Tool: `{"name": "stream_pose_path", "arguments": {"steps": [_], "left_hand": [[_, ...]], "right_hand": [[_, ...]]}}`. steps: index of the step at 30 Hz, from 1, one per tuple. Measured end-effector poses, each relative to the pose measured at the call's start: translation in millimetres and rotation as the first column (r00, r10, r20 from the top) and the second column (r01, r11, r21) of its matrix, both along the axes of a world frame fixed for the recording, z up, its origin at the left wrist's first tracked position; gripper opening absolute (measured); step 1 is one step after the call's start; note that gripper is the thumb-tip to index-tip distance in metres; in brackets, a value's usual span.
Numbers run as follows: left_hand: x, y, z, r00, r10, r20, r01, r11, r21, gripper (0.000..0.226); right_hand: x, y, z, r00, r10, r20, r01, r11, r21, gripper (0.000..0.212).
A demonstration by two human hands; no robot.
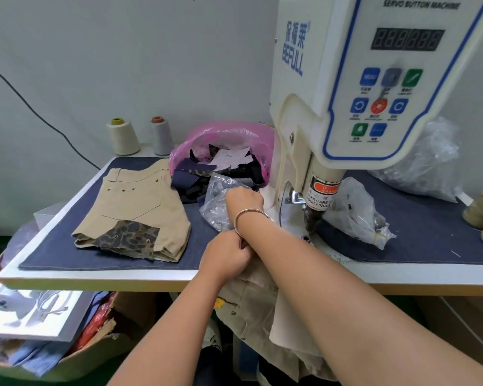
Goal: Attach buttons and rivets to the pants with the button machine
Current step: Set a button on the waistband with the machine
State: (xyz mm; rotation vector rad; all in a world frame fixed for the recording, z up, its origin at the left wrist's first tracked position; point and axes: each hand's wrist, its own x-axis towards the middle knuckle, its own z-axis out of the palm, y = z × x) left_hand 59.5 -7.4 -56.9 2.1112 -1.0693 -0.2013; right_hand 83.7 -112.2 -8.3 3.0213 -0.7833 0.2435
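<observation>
Here the pants hang lengthwise off the table edge

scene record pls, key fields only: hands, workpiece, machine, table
right hand: reaching into clear bag of metal parts, fingers hidden
left hand: grips beige pants at table edge
button machine: display unlit, nothing under punch head
finished pants: folded on denim-covered table, leopard patch up
behind: pink bag of fabric scraps, two thread cones
</observation>
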Motion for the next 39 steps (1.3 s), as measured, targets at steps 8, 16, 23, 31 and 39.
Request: {"name": "stream_pose_path", "arguments": {"steps": [8, 16, 23, 31, 39], "left_hand": [[0, -1, 0, 0.999, 0.008, 0.046, -0.011, 0.998, 0.069, 0.025], [-1, 0, 0, 1.000, 0.023, 0.021, -0.024, 0.997, 0.068, 0.024], [-1, 0, 1, 1.000, -0.008, 0.016, 0.006, 0.996, 0.086, 0.026], [-3, 4, 6, 0.999, -0.041, 0.006, 0.041, 0.999, 0.016, 0.022], [-3, 5, 6, 0.999, -0.045, -0.003, 0.045, 0.999, 0.026, 0.014]], "right_hand": [[-1, 0, -2, 0.997, 0.075, -0.013, -0.076, 0.992, -0.100, 0.033], [-1, -1, -3, 0.999, 0.018, -0.051, -0.019, 0.999, -0.033, 0.037], [-9, -3, -1, 0.999, 0.029, 0.041, -0.030, 0.999, 0.021, 0.033], [-70, 23, 29, 0.778, -0.259, 0.572, -0.333, 0.603, 0.725, 0.010], [-202, 37, 28, 0.774, -0.465, 0.430, -0.480, 0.012, 0.877, 0.007]]}}
